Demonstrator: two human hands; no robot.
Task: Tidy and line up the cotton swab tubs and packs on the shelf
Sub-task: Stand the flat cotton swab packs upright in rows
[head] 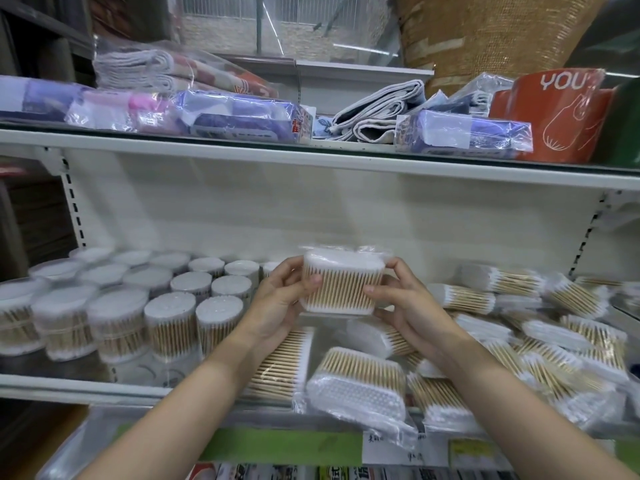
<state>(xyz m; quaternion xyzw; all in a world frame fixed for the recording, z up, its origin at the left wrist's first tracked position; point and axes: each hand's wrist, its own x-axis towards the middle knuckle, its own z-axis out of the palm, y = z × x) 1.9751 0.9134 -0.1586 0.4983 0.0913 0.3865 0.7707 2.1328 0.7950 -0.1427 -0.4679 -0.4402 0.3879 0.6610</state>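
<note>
Hands meet at the centre of the view, both lifted above the shelf [104,388]. We hold one pack of cotton swabs [343,284] between them, upright, wooden sticks vertical, white tips at top and bottom, plastic wrap slightly blurred. Our left hand [282,299] grips the pack's 9 o'clock side, thumb curled onto the front face, fingers wrapped behind. Our right hand [401,299] grips the 3 o'clock side likewise, thumb on the front, fingers behind. The pack hangs clear of the items below it. At 8 to 9 o'clock from the pack stand round tubs [169,323] of swabs, upright in rough rows, white lids up. At 3 to 5 o'clock lies a loose heap of packs [554,323], tilted and overlapping at mixed angles. At 6 o'clock one pack [360,386] lies at the shelf's front edge, and another [280,365] lies flat just beside it at its 9 o'clock. At 12 o'clock the upper shelf [311,161] carries folded cloths in clear bags [235,116] and an orange mug [550,112].
</note>
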